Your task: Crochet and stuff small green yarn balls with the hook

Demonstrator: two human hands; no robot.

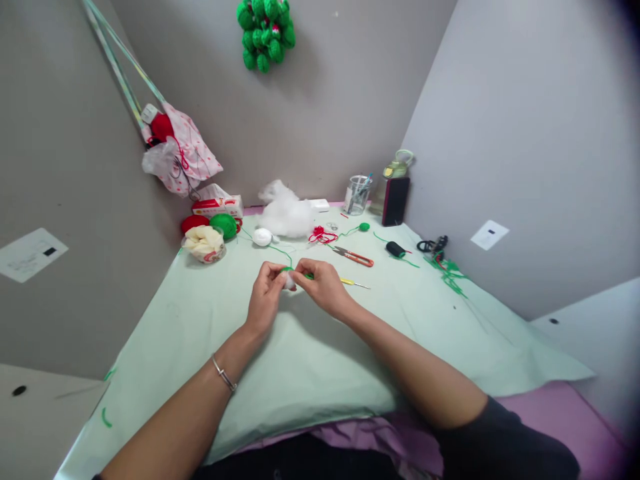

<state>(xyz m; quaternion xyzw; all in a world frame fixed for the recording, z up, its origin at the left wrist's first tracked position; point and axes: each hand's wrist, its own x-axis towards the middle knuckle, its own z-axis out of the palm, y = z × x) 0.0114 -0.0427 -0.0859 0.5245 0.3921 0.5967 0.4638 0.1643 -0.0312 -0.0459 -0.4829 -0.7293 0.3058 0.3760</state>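
Note:
My left hand (265, 293) is closed round a small green crocheted piece (287, 269) with a tuft of white stuffing (289, 281) at its opening. From the other side, the fingertips of my right hand (320, 283) pinch at this white tuft; the exact hold is partly hidden. A green strand runs from the piece back across the table. A bit of green shows by the right fingers, too small to name. Just right of that hand lies a yellow-handled crochet hook (350, 283). Orange-handled thread snips (356, 256) rest behind it.
A heap of white stuffing (286, 212), a white yarn ball (262, 237) and red yarn (323, 235) lie behind my hands. Green yarn (223, 227) and a tissue box (218, 204) stand left. At the back right are a glass jar (358, 195), a phone (396, 201) and black thread (395, 249).

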